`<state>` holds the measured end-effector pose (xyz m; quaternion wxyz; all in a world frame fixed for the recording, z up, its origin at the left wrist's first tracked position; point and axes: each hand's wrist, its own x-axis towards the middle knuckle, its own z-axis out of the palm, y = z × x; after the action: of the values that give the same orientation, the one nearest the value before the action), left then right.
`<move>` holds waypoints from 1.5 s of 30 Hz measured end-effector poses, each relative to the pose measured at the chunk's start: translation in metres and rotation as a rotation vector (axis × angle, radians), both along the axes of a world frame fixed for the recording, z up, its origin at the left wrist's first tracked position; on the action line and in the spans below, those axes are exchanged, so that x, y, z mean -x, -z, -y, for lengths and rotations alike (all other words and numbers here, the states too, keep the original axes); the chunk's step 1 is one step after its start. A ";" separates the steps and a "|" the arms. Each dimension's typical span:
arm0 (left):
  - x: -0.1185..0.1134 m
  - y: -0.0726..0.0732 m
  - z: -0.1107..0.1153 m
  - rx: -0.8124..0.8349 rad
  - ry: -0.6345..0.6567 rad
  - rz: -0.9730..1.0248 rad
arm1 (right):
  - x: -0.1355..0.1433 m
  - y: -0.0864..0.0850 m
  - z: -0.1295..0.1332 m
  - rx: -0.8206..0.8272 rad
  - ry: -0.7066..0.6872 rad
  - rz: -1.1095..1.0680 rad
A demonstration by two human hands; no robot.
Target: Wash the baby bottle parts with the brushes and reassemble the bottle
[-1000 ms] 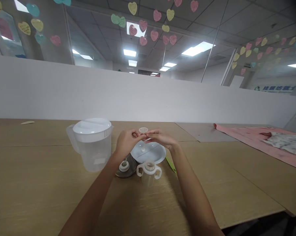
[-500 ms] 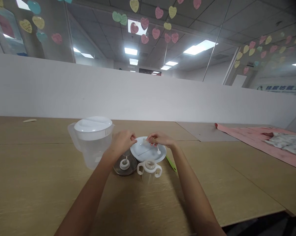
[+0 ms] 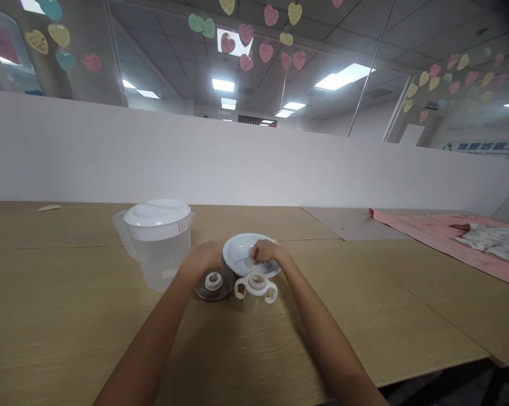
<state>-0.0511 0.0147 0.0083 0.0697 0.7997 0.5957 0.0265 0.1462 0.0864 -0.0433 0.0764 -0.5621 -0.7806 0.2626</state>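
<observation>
My left hand is curled at the far rim of a dark glass lid with a white knob; I see nothing in its fingers. My right hand hovers low over the near edge of a white plate, just above a clear two-handled cup. Its fingers are pinched on a small pale straw piece that barely shows. A clear pitcher with a white lid stands to the left of my left hand. All of this sits on a wooden table.
A white partition runs along the table's far side. A pink cloth with a patterned fabric on it lies at the far right. A small tan scrap lies far left. The table's front edge is at lower right.
Both hands have come down from holding the straw piece up above the plate. The left hand let go and moved to the dark lid; the right hand lowered toward the cup.
</observation>
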 end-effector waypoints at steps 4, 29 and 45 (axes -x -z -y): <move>0.001 0.010 -0.009 0.104 -0.039 -0.038 | 0.006 -0.010 0.004 -0.083 -0.039 -0.058; 0.022 -0.018 0.005 0.044 -0.008 0.099 | 0.005 -0.099 0.106 -0.265 -0.282 -0.425; 0.024 -0.040 0.021 -0.102 0.096 0.190 | 0.001 -0.098 0.110 -0.308 -0.306 -0.252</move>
<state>-0.0751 -0.0065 0.0488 0.0861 0.8237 0.5454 0.1291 0.1449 -0.0232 0.0545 0.2171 -0.3820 -0.8717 0.2169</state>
